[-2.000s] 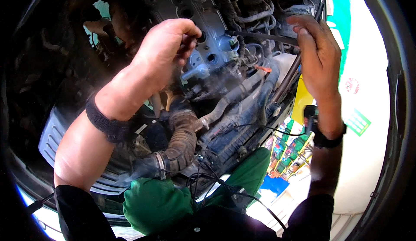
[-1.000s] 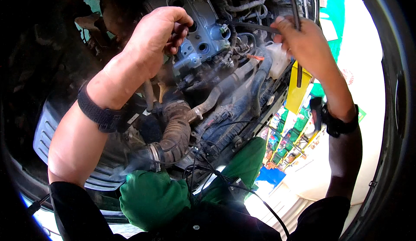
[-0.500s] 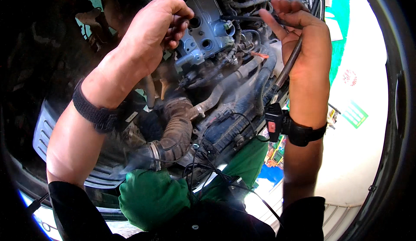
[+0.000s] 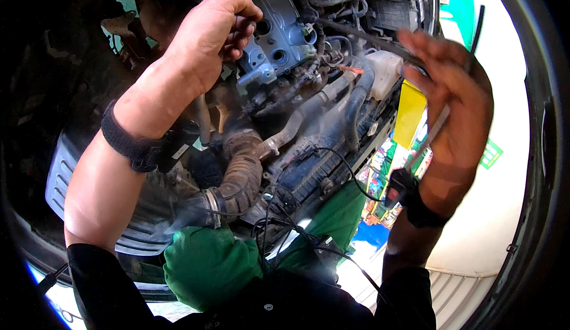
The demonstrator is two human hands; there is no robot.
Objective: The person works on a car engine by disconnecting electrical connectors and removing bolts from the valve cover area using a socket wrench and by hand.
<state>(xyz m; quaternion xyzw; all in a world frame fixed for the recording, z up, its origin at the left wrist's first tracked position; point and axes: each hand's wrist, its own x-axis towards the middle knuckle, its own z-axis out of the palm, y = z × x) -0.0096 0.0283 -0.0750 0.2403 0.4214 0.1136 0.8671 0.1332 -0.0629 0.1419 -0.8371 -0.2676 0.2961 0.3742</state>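
My left hand [image 4: 219,30] hovers above the grey-blue metal engine cover [image 4: 279,33], its fingers curled closed. What they hold, if anything, is hidden. To the right, my right hand [image 4: 451,89] is smeared by motion, its fingers bent. A long, thin dark rod [image 4: 478,28] crosses its palm and sticks out above and below. A second dark bar [image 4: 371,38] runs from beside the engine cover to the fingers; I cannot tell whether it is joined to the rod. Round openings show in the engine cover.
A ribbed brown air hose [image 4: 243,163] curves below the cover. Beside it run a grey coolant hose [image 4: 297,125] and a pale reservoir [image 4: 383,71]. Thin black cables [image 4: 285,226] hang over my green-clad legs [image 4: 211,267]. A yellow panel [image 4: 409,113] stands beyond the bay's edge.
My right hand has moved right and slightly down, and the long rod has shifted right with it. The reservoir and yellow panel have come into view. My left hand has hardly moved.
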